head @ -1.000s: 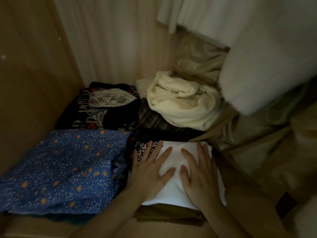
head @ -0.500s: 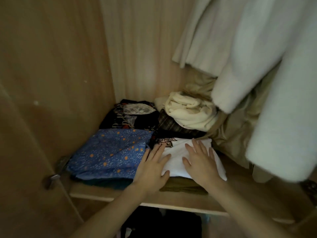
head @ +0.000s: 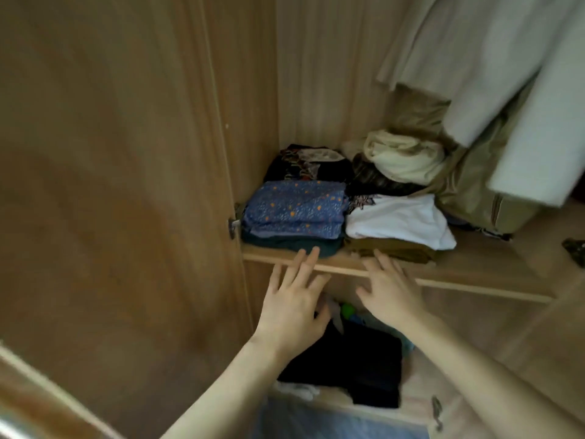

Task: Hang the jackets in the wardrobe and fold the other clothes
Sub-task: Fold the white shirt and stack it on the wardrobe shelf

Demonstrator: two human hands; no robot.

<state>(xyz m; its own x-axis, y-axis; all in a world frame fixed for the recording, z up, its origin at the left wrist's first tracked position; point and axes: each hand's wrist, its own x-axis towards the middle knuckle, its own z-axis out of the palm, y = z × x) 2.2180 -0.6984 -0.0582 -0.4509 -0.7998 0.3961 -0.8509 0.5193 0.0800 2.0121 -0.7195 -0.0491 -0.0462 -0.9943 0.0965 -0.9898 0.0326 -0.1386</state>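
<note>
A folded white garment [head: 402, 221] lies on a brown one [head: 392, 250] at the front of the wardrobe shelf [head: 459, 282]. Left of it sits a folded blue garment with orange dots [head: 294, 209] on a dark teal one. Behind are a dark patterned garment [head: 304, 163] and a crumpled cream garment [head: 402, 156]. My left hand [head: 294, 302] and my right hand [head: 387, 291] hover in front of the shelf edge, fingers spread, holding nothing. White jackets [head: 493, 68] and an olive jacket [head: 474, 185] hang at the right.
The wooden wardrobe door [head: 110, 185] stands open at the left, with a hinge [head: 233, 226] beside the shelf. Below the shelf lie dark clothes [head: 357, 369] and pale items. Bare shelf board shows at the right.
Both hands have lifted off the white garment and drawn back toward me, past the shelf edge. The view has pulled away and now shows the lower compartment.
</note>
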